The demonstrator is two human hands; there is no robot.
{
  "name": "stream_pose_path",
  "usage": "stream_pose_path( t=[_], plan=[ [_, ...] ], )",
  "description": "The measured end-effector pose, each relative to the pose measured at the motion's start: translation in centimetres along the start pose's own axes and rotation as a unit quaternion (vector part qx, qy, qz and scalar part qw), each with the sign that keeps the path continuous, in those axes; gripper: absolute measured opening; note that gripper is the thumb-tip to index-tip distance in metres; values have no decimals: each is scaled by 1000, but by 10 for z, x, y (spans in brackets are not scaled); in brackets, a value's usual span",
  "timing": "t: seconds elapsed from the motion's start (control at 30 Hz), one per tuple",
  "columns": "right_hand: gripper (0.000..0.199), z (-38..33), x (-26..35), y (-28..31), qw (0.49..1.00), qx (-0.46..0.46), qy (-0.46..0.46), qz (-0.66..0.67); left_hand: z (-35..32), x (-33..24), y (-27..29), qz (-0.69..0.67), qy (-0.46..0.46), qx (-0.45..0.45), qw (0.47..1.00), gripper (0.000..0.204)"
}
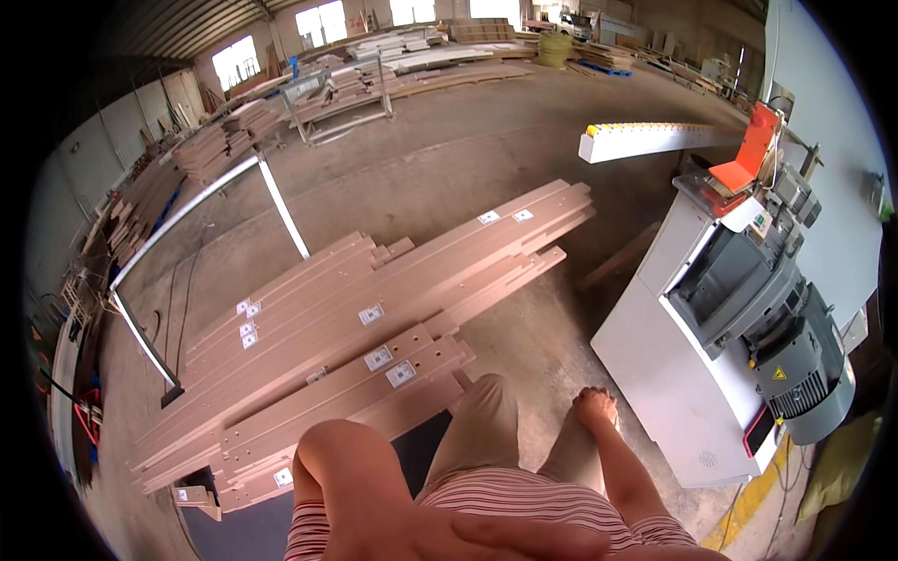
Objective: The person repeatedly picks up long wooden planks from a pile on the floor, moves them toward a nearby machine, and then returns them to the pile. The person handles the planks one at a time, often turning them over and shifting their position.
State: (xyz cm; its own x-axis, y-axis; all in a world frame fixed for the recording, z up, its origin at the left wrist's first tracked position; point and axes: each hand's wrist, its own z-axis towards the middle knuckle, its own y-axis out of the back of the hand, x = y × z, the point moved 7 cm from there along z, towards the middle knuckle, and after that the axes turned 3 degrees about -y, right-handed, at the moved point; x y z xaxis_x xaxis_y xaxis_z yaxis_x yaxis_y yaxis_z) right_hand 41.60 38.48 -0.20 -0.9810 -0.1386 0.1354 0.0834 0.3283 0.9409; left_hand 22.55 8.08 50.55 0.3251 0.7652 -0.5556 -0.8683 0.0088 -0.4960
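Note:
My left arm is bent, its elbow jutting out at the lower left. My left hand [505, 536] is folded back close to my body at the bottom edge. One of its fingers stretches out to the right, the rest is cut off, and nothing shows in it. On my right knee [569, 447] rests my right hand [596, 408], fingers bent loosely over the knee and holding nothing visible. In front of my legs lies a broad stack of long brown boards [327, 318]. Several white labels [372, 314] sit on them, and some board ends have round holes [438, 353].
At the right stands a white cabinet [659, 374] with a grey motor [790, 369] and an orange guard [748, 154]. A roller conveyor [655, 140] reaches in behind it. A white metal frame [187, 208] stands at left. Further board stacks [224, 145] line the back.

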Motion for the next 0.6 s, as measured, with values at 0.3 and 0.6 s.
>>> stream_pose_path(
  t=[0.3, 0.6],
  plan=[
    [39, 5, -3, -4, 1000, 11, -7, -10, 5, 7, 19, -352, 114, 239, 898, 46],
    [39, 6, -4, -4, 1000, 12, -2, -8, -14, 7, 19, 29, -118, 176, 977, 46]
  ],
)
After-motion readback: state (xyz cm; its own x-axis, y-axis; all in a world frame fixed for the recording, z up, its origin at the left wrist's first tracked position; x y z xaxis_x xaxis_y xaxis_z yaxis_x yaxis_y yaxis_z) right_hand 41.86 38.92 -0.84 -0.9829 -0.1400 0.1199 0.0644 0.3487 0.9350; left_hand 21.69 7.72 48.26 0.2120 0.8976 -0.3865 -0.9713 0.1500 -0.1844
